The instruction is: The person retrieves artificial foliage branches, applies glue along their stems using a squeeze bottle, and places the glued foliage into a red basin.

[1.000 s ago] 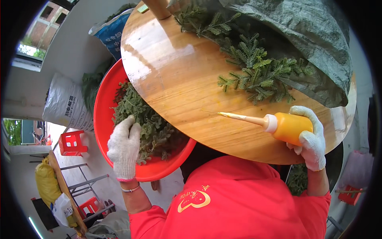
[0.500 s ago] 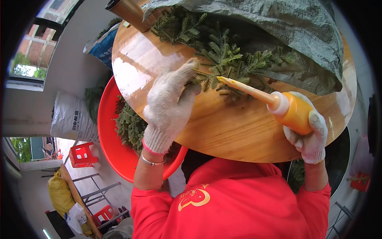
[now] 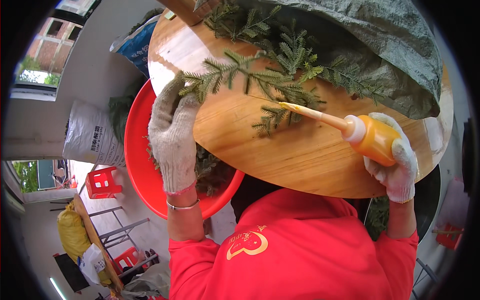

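Note:
My left hand (image 3: 175, 125), in a white knit glove, is closed on the left tip of a green fir sprig (image 3: 222, 75) held over the round wooden table. A thin bare stem from the sprig reaches toward the yellow-smeared tip of a long nozzle. That nozzle belongs to an orange squeeze bottle (image 3: 376, 139), tilted with its tip pointing left. Wrapped round the bottle from the right is my gloved right hand (image 3: 397, 162). More fir branches (image 3: 295, 52) lie on the table beyond, partly under a grey-green woven sheet (image 3: 370, 45).
The wooden table (image 3: 260, 165) curves in front of me. Below its left edge stands a red tub (image 3: 137, 165) with greenery inside. A brown cylinder (image 3: 182, 10) is at the table's far left. Sacks (image 3: 92, 135) and a red stool (image 3: 103, 182) are farther left.
My left hand has moved left and toward me, from beside the nozzle tip, and now holds a leafy fir sprig by its end. The bottle in my right hand has barely shifted.

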A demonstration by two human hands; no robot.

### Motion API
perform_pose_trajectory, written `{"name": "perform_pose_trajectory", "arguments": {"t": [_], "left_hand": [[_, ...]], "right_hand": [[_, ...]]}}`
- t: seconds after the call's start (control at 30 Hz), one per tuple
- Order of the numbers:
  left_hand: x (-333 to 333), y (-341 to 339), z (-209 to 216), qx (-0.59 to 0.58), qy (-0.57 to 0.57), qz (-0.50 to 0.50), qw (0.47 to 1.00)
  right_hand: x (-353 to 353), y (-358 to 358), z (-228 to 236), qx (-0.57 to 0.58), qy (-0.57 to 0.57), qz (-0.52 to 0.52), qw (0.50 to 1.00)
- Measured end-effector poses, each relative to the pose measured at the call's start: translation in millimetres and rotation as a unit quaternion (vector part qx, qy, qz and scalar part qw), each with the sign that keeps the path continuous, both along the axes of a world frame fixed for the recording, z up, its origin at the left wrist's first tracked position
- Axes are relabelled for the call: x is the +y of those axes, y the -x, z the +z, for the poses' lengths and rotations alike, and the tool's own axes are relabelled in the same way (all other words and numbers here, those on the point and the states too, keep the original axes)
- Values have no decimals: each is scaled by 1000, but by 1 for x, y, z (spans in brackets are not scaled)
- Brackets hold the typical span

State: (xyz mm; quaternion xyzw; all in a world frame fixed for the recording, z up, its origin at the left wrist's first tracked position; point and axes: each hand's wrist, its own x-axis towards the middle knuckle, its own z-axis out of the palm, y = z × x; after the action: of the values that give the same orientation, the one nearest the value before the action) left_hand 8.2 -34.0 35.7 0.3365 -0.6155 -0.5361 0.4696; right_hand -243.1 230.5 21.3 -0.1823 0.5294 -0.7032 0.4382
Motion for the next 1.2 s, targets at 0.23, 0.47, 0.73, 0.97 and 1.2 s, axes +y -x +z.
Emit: {"name": "perform_pose_trajectory", "arguments": {"t": [0.23,0.47,0.73,0.97,1.2], "left_hand": [[-20,-28,-4,285,-86,-188,936],[-12,-48,9,268,-59,-220,936],[23,-41,2,-126,-163,-121,971],[19,-19,27,-314,-171,-157,921],[13,-14,25,-363,-131,-180,905]], "right_hand": [[-8,-9,16,76,-81,48,993],[-45,-7,35,188,-174,158,954],[-112,-14,32,216,-34,107,970],[-61,-9,20,108,-42,67,991],[-26,-9,24,161,-111,75,978]]}}
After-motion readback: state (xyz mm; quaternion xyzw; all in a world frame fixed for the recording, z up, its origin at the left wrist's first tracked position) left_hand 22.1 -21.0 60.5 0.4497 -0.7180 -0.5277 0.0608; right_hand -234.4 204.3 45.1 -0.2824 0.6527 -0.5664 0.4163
